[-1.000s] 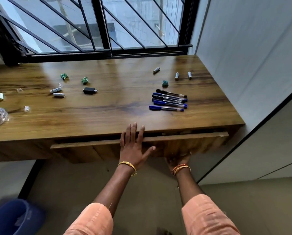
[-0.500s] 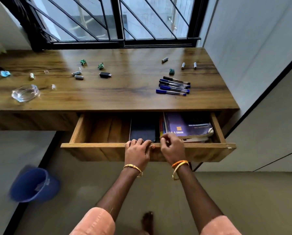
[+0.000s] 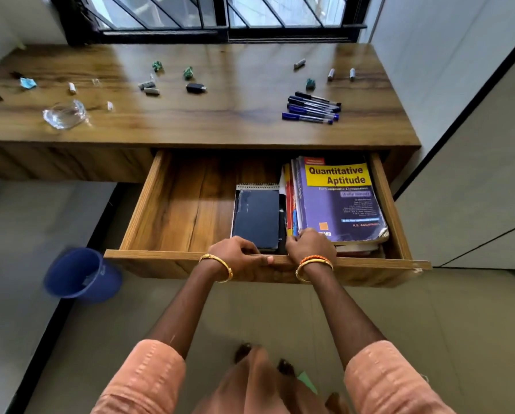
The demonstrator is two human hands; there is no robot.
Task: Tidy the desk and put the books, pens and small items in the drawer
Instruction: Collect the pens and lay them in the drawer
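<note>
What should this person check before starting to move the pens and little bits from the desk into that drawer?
1. Drawer pulled well out: ok.
2. Bare floor on the drawer's left side for the items: ok.
3. Books already inside, at the right: ok.
4. Pens grouped on the desk, easy to gather: ok.
5. Hands free: not ok; left hand and right hand both grip the drawer front.
6. Small items collected: not ok, scattered across the desk.
</note>
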